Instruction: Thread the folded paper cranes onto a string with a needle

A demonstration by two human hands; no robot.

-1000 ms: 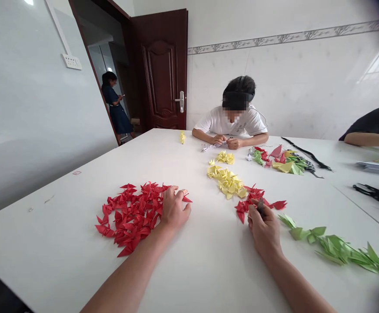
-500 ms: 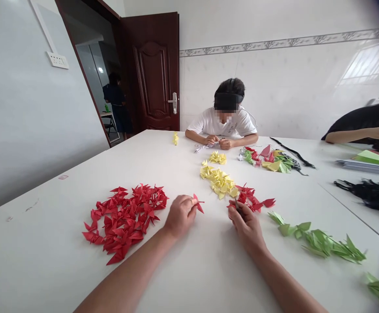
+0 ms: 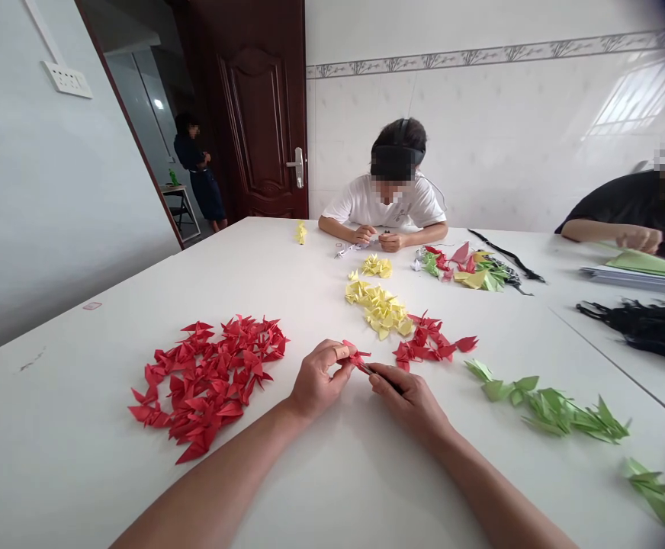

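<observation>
I log: red folded paper (image 3: 356, 356), pinched in left hand (image 3: 319, 379); dark tool (image 3: 386, 379) just beside it, gripped in right hand (image 3: 416, 402).

- Bright red: the folded paper (image 3: 355, 357) near centre and the heap (image 3: 207, 380), lower left
- Blackish: the slim tool (image 3: 387, 377) near centre
- Soft yellow: the paper cluster (image 3: 377, 305) right of centre
- Light green: the paper strand (image 3: 558, 412), lower right
- Plain white: the bench (image 3: 332, 473)
- Dark sprigs on grey: the wall border (image 3: 470, 58), upper right
</observation>
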